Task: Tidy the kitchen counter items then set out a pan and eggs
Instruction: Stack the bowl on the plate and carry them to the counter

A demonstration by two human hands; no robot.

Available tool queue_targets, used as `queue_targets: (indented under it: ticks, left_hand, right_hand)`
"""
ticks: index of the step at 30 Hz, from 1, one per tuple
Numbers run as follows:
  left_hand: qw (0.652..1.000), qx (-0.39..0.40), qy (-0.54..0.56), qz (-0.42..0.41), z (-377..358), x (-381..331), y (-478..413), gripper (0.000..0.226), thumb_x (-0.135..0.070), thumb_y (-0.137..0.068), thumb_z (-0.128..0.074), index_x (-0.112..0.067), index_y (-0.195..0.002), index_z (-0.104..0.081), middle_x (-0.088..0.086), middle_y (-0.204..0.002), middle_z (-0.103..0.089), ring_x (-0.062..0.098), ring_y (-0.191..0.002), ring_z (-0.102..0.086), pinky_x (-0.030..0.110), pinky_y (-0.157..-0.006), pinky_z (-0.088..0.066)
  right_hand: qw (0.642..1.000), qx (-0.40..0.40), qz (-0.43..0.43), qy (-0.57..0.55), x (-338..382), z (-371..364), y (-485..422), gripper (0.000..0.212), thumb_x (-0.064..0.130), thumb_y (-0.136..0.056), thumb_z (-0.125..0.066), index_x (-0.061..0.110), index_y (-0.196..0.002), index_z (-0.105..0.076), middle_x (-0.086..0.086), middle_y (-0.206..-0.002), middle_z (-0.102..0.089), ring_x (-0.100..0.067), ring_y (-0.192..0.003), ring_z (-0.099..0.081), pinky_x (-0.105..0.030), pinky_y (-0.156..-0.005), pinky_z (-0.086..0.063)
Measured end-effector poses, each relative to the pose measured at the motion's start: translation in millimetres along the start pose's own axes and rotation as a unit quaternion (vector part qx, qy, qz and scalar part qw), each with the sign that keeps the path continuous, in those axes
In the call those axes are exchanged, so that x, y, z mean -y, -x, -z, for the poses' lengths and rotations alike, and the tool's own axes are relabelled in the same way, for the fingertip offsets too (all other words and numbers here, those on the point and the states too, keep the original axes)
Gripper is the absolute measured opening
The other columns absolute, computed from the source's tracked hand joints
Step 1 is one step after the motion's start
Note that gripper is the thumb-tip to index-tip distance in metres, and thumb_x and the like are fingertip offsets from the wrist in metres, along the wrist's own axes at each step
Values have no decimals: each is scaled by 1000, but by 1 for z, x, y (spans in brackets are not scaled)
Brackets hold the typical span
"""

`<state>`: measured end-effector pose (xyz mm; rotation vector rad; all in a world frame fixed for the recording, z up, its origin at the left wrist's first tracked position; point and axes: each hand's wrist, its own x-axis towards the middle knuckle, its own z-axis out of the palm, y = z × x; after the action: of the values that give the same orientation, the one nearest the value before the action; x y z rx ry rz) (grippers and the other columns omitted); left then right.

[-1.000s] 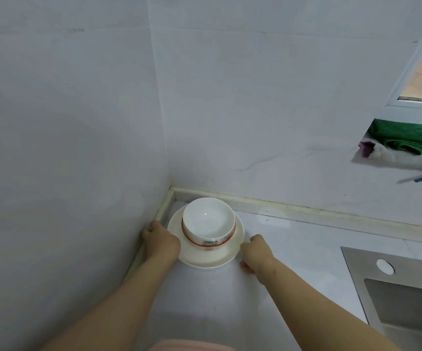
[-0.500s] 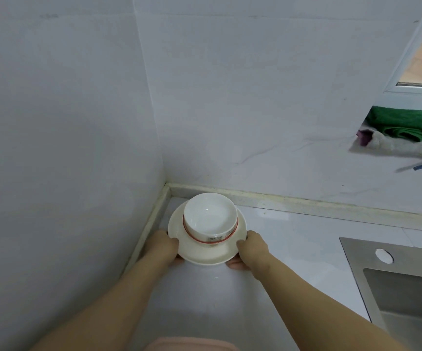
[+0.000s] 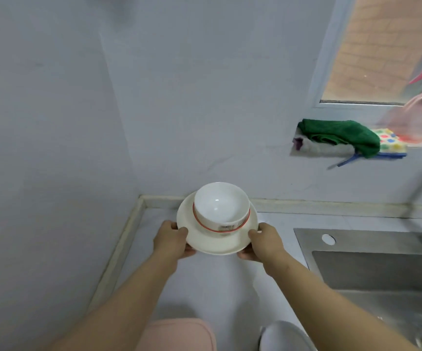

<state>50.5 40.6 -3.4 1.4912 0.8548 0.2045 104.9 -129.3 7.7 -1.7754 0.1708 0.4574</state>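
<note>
Left hand (image 3: pixel 172 239) and right hand (image 3: pixel 264 243) grip the plate (image 3: pixel 217 245) rim, bowl (image 3: pixel 220 205) on top. Tidying step I reckon; next needs a level carry.

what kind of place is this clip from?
Most likely a home kitchen: a stainless sink set into a white counter, a bowl stacked on a plate, and a green cloth nearby.
</note>
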Motion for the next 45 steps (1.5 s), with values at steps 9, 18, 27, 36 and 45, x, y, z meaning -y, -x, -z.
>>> queue_targets:
  ticks: [9, 18, 27, 36, 45]
  left_hand:
    - [989, 130, -16, -72, -34, -28, 85, 20, -2, -92, -42, -11, -74, -45, 8, -77, -53, 22, -63, -57, 28, -49, -52]
    - [931, 340, -76, -105, -136, -15, 219, 8, -7, -93, -45, -7, -101, -47, 10, -86, -56, 23, -67, -61, 27, -44, -51]
    - [845, 509, -114, -116, -227, 54, 425, 12, -4, -92, -42, -9, -82, -41, 17, -92, -51, 24, -60, -53, 23, -38, -51]
    - [758, 627, -155, -88, -307, 157, 702, 15, -6, -92, -43, -10, -77, -43, 15, -87, -54, 22, -62, -55, 22, -39, -50]
    - [598, 751, -263, -97, -384, 223, 916, 4, -6, -93, -43, -7, -96, -46, 13, -87, -56, 19, -60, -57, 25, -47, -56]
  right_hand:
    - [985, -149, 23, -86, -15, 68, 79, 22, -1, -89, -35, -2, -96, -56, -20, -89, -58, -29, -55, -58, -37, -56, -58]
    - [911, -384, 30, -148, -78, 190, 217, 22, 1, -88, -36, -1, -89, -58, -19, -77, -59, -25, -51, -58, -32, -49, -56]
    - [814, -535, 9, -226, -181, 312, 395, 21, -2, -89, -33, 1, -77, -50, -16, -66, -53, -25, -45, -51, -28, -45, -51]
    - [711, -661, -21, -241, -301, 451, 620, 25, -4, -88, -32, 6, -72, -49, -13, -60, -51, -25, -45, -47, -28, -45, -48]
    - [594, -757, -60, -266, -405, 562, 772, 21, -2, -84, -34, 3, -74, -52, -8, -49, -52, -24, -42, -50, -38, -63, -51]
